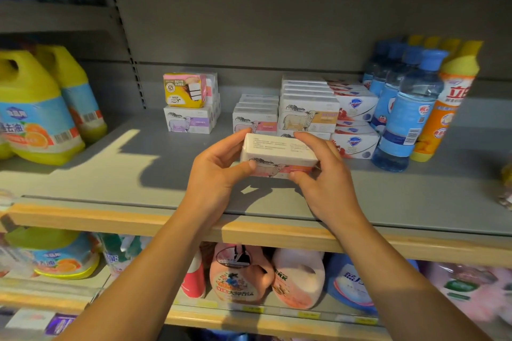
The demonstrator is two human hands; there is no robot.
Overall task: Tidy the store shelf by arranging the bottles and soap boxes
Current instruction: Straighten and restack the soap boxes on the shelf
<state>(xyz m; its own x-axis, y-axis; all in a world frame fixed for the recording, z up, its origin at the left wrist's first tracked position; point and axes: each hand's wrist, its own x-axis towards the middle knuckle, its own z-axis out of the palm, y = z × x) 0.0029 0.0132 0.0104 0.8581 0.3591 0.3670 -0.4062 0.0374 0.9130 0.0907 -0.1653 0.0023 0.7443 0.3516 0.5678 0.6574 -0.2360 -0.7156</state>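
We hold pink soap box (pixel 278 156) mid-frame, left hand (pixel 219 171) and right hand (pixel 321 174) each grasping an end; long axis left-right, matching pink stack (pixel 256 116) directly behind.

Both hands (pixel 219 166) (pixel 324 177) grip one soap box (pixel 279 153) — above shelf (pixel 138 174).

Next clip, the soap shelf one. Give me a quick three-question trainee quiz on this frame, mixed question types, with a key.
1. True or false: only the right hand grips the pink-labelled soap box.
2. What sits on the purple-labelled soap box? A) blue bottle B) yellow soap pack C) nothing
3. Which bottles stand at the shelf's far left?

Key: 1. False, the left hand grips it too. 2. B, the yellow soap pack. 3. The yellow detergent jugs.
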